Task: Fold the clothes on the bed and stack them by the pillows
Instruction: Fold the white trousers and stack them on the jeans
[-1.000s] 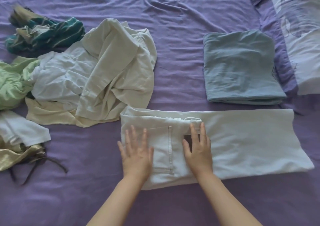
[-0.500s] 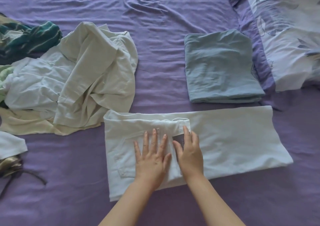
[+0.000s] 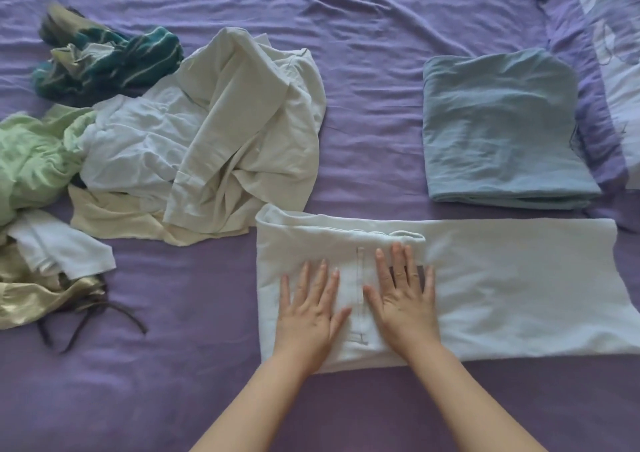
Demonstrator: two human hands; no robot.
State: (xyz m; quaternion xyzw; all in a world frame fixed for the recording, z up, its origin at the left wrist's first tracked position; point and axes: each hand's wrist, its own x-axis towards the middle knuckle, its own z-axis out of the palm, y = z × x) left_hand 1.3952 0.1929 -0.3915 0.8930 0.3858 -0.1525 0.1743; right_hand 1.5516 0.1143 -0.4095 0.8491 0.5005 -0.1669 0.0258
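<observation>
We see both hands flat, fingers spread, pressing the left end of the white trousers [image 3: 502, 288], which lie lengthwise across the near bed [image 3: 374, 112]: left hand [image 3: 306, 316] beside right hand [image 3: 403, 307]. A folded blue garment [image 3: 502, 129] sits farther right by the pillow [image 3: 613, 53]; unfolded clothes [image 3: 194, 139] lie left.

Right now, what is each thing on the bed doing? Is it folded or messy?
White trousers: partly folded, laid flat, both hands on them.
Left hand: flat, fingers spread, pressing the trousers.
Right hand: flat, pressing the trousers.
Blue cloth: folded, beside the pillow.
Cream top: crumpled, unfolded.
Green top: crumpled.
Striped teal cloth: bunched up.
</observation>
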